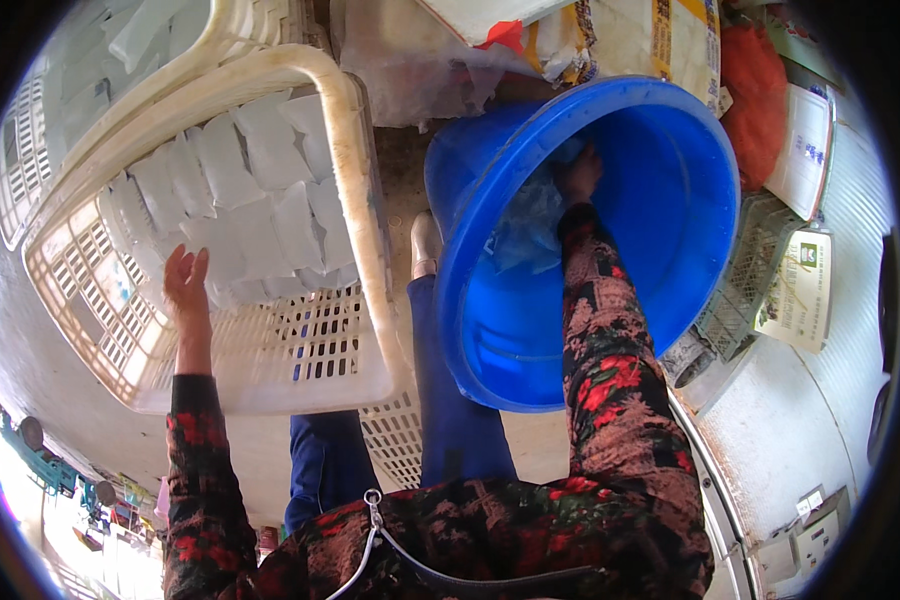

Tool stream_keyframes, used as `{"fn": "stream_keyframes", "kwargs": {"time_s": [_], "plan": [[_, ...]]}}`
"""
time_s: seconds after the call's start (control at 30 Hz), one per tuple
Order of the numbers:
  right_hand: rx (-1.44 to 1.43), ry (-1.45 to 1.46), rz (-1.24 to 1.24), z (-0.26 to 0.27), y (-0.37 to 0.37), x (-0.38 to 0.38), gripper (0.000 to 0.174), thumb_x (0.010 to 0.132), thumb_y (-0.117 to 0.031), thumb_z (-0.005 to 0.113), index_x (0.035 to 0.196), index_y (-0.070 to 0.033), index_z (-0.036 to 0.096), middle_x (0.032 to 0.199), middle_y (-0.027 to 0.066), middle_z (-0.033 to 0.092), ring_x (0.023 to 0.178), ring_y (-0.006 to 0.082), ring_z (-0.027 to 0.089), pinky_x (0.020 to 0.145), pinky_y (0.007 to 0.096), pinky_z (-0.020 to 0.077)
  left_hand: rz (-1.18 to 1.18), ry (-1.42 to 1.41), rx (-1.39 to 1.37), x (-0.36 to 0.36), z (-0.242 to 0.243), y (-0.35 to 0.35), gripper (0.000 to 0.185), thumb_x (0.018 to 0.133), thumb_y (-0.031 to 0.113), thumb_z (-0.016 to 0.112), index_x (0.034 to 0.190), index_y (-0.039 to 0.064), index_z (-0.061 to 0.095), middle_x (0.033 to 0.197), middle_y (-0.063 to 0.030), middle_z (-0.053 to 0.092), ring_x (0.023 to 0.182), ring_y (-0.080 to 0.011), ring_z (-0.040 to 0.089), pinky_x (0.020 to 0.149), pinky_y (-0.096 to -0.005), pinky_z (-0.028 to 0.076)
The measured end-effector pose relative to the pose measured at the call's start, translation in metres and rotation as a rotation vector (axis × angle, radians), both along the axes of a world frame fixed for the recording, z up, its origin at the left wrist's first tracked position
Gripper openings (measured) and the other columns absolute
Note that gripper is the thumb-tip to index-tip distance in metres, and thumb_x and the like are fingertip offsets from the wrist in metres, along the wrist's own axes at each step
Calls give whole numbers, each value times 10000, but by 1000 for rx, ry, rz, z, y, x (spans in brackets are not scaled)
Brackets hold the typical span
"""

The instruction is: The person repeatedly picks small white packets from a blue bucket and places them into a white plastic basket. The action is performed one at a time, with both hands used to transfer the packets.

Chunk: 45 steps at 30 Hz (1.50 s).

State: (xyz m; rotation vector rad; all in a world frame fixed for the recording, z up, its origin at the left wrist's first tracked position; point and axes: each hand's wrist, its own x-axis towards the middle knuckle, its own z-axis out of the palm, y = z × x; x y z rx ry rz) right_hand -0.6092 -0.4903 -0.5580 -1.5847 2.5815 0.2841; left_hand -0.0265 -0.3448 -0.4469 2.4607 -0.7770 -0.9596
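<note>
My left hand (187,279) is raised at the near left side of a cream plastic crate (345,157), its fingers loosely bent and apart with nothing between them. Inside the crate, translucent white flat packets (229,169) stand packed in rows; I cannot tell what they contain. My right hand (581,176) reaches deep into a big blue plastic tub (682,225), which leans with its mouth towards me. The fingers are at a crumpled heap of clear plastic film or bags (529,217) on the tub's far side. Shadow and the hand itself hide whether they grip anything.
Another slotted crate (22,142) with similar packets stands at the far left. Beyond the tub are a taped foam box (622,45) and a red mesh bag (754,105). A grey-green plastic basket (742,277) and a printed carton (799,289) stand right. My shoe (424,240) is between crate and tub.
</note>
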Motion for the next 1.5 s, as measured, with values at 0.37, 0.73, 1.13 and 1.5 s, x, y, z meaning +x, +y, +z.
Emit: {"fn": "stream_keyframes", "kwargs": {"time_s": [0.37,0.73,1.13,1.5], "plan": [[147,-347,41,-6,0,-60,557,780,-268,753,1283,-80,606,1271,184,645,1164,398,603,951,481,491,9,82,-413,-88,98,-22,248,990,-1,565,1235,-30,595,1147,-94,655,1076,-157,635,915,-314,535],[-84,-1824,-387,289,62,59,671,842,-77,578,1463,56,362,1326,287,590,1192,341,628,1053,420,475,-640,700,-426,-284,200,-88,738,784,113,836,1433,45,492,1330,-159,578,1165,-270,606,953,-372,520],[-116,-1501,269,337,70,208,583,995,-370,612,1398,42,525,1505,198,443,1368,301,461,974,401,521,-128,452,-253,-63,150,-17,504,801,26,810,1242,-31,573,1064,-121,727,928,-183,716,804,-305,601],[-29,-1041,-324,194,137,102,322,980,-94,603,1279,25,612,1235,137,656,1059,209,630,876,354,530,-16,140,57,76,-11,0,718,654,297,922,1180,-50,577,1027,-151,689,948,-275,671,845,-383,549]]}}
